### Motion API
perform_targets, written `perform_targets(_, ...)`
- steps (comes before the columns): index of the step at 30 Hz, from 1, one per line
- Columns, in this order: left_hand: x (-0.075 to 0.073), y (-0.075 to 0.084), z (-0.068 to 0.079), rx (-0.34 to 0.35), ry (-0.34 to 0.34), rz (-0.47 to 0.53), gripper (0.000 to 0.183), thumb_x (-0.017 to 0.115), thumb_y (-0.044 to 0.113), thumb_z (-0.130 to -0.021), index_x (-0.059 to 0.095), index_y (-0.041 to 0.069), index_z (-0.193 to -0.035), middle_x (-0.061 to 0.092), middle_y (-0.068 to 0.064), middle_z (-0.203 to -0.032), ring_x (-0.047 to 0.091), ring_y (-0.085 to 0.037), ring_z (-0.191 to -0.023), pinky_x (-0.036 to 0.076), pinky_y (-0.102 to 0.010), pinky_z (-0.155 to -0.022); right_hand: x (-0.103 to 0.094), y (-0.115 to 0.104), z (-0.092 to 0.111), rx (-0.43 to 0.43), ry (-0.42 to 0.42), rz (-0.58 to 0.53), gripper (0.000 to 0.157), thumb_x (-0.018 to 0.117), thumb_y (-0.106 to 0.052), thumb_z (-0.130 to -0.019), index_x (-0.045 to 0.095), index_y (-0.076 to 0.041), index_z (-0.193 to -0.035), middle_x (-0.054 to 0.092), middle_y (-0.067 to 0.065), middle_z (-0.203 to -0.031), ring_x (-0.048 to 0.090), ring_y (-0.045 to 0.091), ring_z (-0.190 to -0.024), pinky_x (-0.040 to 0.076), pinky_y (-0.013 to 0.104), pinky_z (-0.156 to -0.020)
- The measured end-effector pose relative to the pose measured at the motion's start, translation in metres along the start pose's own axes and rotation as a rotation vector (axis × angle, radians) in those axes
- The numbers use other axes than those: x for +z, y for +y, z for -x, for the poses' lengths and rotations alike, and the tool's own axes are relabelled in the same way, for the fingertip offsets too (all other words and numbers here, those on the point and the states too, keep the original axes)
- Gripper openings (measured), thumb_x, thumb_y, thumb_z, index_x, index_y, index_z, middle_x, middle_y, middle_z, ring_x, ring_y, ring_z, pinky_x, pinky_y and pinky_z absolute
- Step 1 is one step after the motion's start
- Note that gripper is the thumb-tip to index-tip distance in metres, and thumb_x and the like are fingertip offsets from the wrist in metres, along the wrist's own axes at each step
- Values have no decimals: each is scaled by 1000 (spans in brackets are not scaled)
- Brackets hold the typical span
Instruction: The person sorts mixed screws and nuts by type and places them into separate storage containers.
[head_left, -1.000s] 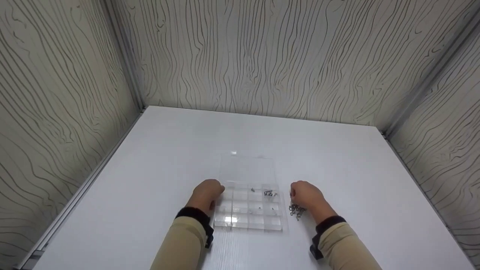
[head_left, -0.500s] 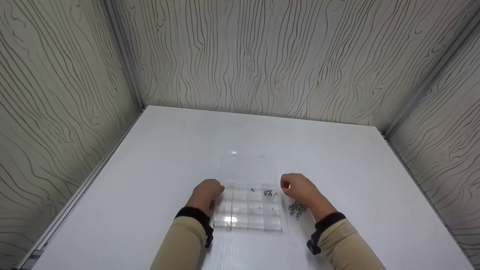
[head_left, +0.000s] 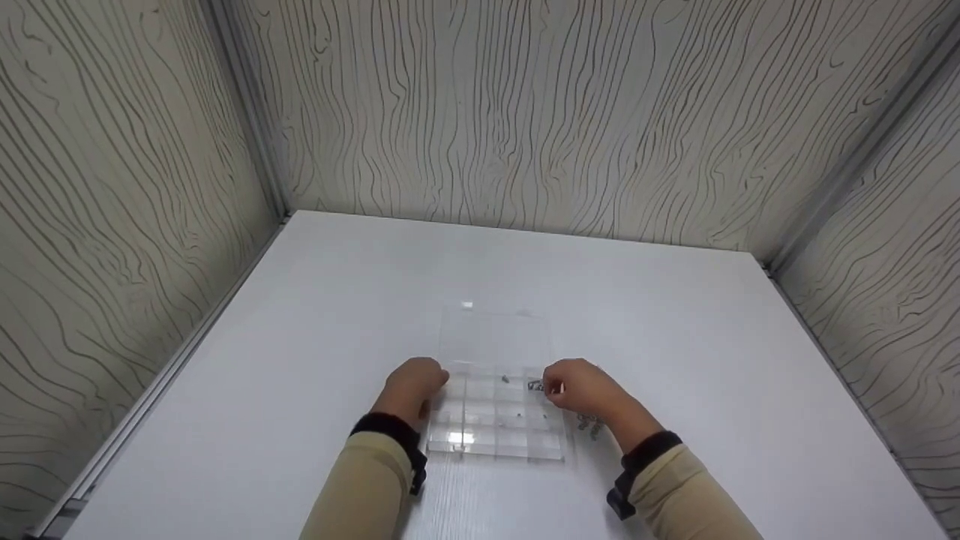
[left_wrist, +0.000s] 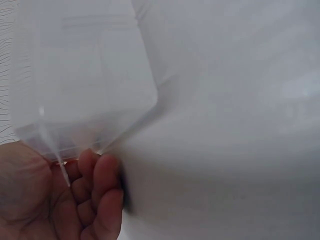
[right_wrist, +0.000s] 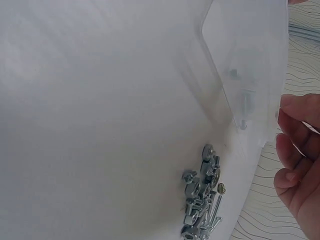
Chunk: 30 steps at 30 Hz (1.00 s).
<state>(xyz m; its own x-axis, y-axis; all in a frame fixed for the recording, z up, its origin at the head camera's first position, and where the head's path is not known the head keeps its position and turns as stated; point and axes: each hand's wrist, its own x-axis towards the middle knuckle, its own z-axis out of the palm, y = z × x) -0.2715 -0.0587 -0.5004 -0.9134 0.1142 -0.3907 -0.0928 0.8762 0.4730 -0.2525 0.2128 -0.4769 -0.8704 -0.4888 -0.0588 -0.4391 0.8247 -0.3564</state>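
A clear plastic compartment box (head_left: 480, 431) lies on the white table with its lid (head_left: 495, 337) folded back. My left hand (head_left: 412, 390) grips the box's left side; its curled fingers (left_wrist: 106, 175) show at the box edge in the left wrist view. Over the upper right compartment, my right hand (head_left: 585, 386) has thumb and forefinger brought together. A tiny dark metal fastener (right_wrist: 277, 115) shows at those fingertips, its kind too small to tell. Beside the box's right side lies a pile of nuts and bolts (right_wrist: 202, 200), partly hidden by the right hand in the head view.
A few metal pieces (head_left: 535, 385) sit in the upper right compartment, and a single small piece (head_left: 505, 379) lies in the one to its left. Wood-patterned panels (head_left: 495, 112) enclose the table (head_left: 337, 292) at the back and sides.
My right hand has moved left from the nuts and bolts to above the box's upper right compartment, thumb and forefinger staying together. The left hand and the box have not moved.
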Motion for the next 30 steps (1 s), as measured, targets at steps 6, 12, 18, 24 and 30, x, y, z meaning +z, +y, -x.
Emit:
perform_targets(6,-1,0,0,-2,-7,25,32,45,26,-93,60,3,-76,56,-9,-76,49,-21,-61,44,-33,-64,0,-3,1,-19,-33,30,6,68,-10,-79,64,-14,-76,56,-10,-75,50,9,-71,44,30,-64)
perform_targets(12,0,1,-1,-31,-15,41,35,45,29,-94,64,0,-86,58,-10,-74,49,-18,-52,45,-30,-56,0,-2,2,-23,-64,47,5,68,-12,-79,68,-16,-76,58,-11,-77,52,9,-73,45,29,-65)
perform_targets(18,0,0,-1,-5,-4,23,33,47,27,-93,62,1,-80,58,-11,-83,50,-22,-64,44,-34,-66,-4,5,3,-33,-39,6,5,66,-10,-81,67,-14,-79,58,-10,-78,52,8,-72,45,29,-64)
perform_targets(24,0,0,-2,23,-3,-11,32,46,25,-93,59,3,-74,56,-11,-82,50,-24,-71,44,-38,-77,-11,17,4,-24,30,24,8,64,-9,-82,63,-14,-76,56,-9,-75,51,10,-70,44,30,-63)
perform_targets(30,0,-1,-2,42,3,-34,30,46,23,-91,56,4,-69,55,-10,-79,50,-25,-73,44,-39,-79,-15,30,6,211,52,33,7,63,-10,-84,61,-13,-78,56,-5,-75,51,12,-71,45,33,-66)
